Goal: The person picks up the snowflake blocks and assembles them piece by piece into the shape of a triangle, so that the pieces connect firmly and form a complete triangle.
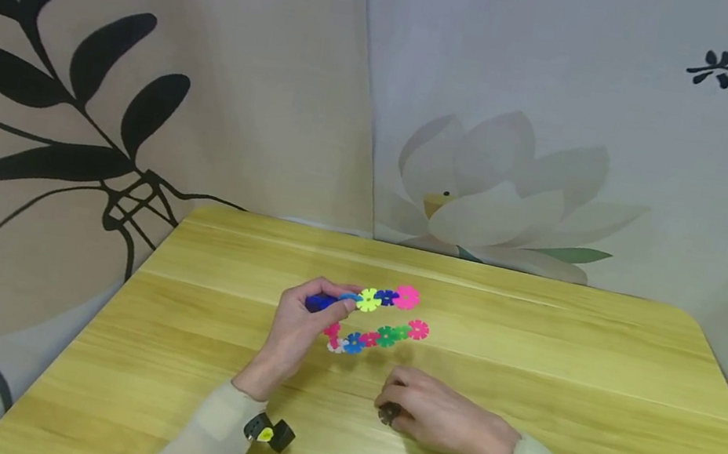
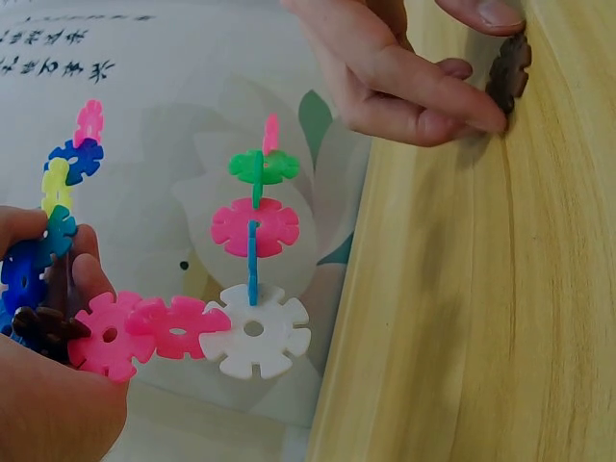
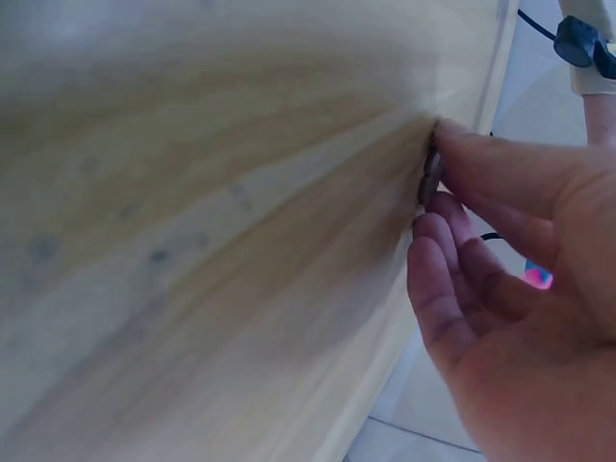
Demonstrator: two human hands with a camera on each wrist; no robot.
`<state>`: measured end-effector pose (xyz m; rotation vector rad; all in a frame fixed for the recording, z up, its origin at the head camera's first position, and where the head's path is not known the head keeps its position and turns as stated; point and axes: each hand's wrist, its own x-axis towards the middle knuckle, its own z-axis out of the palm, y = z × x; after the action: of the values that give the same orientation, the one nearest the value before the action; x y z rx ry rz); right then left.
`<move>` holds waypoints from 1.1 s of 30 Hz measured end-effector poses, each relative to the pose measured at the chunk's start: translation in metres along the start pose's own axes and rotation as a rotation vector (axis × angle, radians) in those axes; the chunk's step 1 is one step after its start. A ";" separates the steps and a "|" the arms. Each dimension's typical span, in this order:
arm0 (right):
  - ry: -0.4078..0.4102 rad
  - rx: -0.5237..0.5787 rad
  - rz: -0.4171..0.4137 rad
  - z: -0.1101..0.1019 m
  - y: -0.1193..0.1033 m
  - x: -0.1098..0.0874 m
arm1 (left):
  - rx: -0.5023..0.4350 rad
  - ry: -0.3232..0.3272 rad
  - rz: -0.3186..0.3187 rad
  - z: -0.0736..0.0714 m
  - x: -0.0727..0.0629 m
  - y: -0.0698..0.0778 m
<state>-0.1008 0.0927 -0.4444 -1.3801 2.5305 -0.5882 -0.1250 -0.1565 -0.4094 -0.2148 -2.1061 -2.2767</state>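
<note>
A chain of notched plastic flower discs point(image 1: 386, 335) is held by my left hand point(image 1: 291, 327), gripped near its dark blue links. One arm of it runs through a yellow disc point(image 1: 368, 301) to a pink end disc point(image 1: 410, 303). The other passes two pink discs and a white disc point(image 2: 274, 358), then blue, pink and green ones. Low over the table, my right hand point(image 1: 440, 420) pinches a single dark brown disc point(image 1: 388, 413) between thumb and fingers. In the right wrist view the brown disc point(image 3: 430, 178) stands on edge, right at the tabletop.
The wood-grain table point(image 1: 600, 360) reaches back to a wall covering point(image 1: 272, 85) printed with dark leaves and a pale lotus. Both forearms rest toward the near side, each with a small black wrist device, such as the left one point(image 1: 259, 428).
</note>
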 end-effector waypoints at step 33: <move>0.236 0.418 0.173 -0.033 -0.006 -0.037 | -0.031 -0.039 -0.021 0.020 -0.006 -0.005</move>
<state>-0.0880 0.1289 -0.4125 -0.9832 2.4649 -1.2211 -0.1182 -0.1366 -0.4134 -0.2410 -2.1023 -2.3375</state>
